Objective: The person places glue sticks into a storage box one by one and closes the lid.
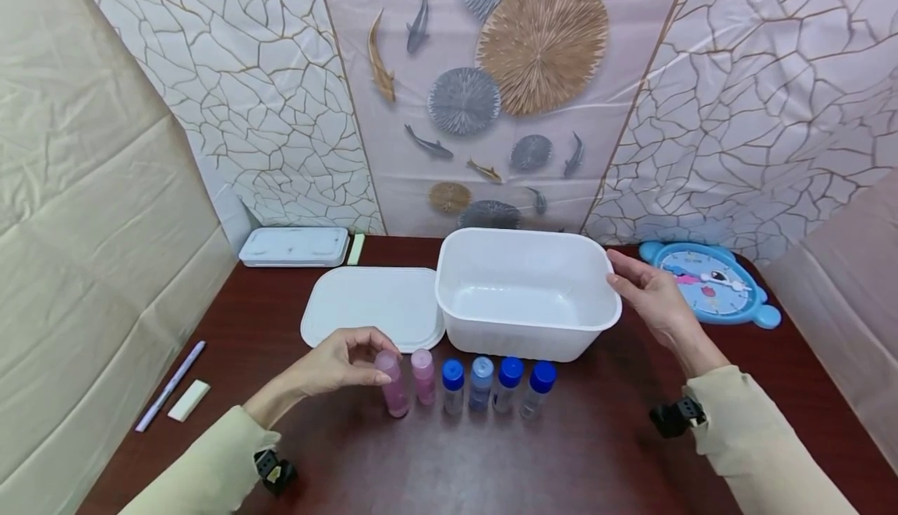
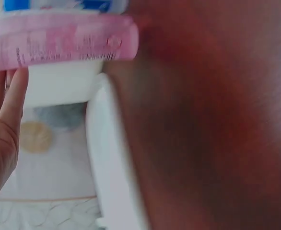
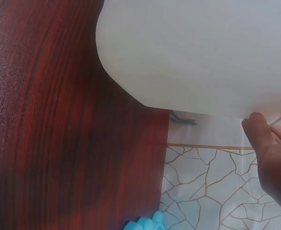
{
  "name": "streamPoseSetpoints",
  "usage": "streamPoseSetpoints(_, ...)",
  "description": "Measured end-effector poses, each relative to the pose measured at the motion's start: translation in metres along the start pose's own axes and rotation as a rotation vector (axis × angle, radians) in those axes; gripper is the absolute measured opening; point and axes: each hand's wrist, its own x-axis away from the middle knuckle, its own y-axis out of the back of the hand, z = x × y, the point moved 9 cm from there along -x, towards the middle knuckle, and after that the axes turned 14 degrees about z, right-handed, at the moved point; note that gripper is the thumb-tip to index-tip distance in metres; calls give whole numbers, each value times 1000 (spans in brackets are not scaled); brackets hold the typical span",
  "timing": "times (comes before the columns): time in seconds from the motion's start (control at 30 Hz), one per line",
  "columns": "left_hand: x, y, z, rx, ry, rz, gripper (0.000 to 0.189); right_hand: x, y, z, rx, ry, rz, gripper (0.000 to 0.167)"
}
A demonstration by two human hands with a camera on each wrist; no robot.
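Observation:
My left hand (image 1: 355, 359) pinches the top of a pink bottle (image 1: 396, 390) between thumb and fingers, at the left end of a row. Printed text and a barcode show on this bottle (image 2: 83, 43) in the left wrist view. Beside it stands a second pink bottle (image 1: 424, 379), then a dark-blue-capped bottle (image 1: 453, 386), a lighter blue bottle (image 1: 480, 385) and two more with dark blue caps. My right hand (image 1: 655, 297) grips the right rim of a white plastic bin (image 1: 526, 336), thumb on the outer wall. Nothing lies inside the bin.
Left of the bin lies a white lid (image 1: 372, 301), with a white case (image 1: 295, 246) behind it. A blue toy clock (image 1: 715, 285) is at the back right. On the left are a pen (image 1: 171, 386) and an eraser (image 1: 189, 400).

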Motion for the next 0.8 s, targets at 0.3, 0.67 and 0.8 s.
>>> streamPoseSetpoints(0.3,-18,62,-64,-193,152,-105,29,0,0,-1,-7,-17,5,62)
streamPoseSetpoints(0.67,-127,79,-97,-30,149,-230,41,1,-1,-3,-31,-8,2,61)
streamPoseSetpoints(0.8,-170,63,-86,14,172,-232,38,1,-1,-1,-27,2,-1,60)
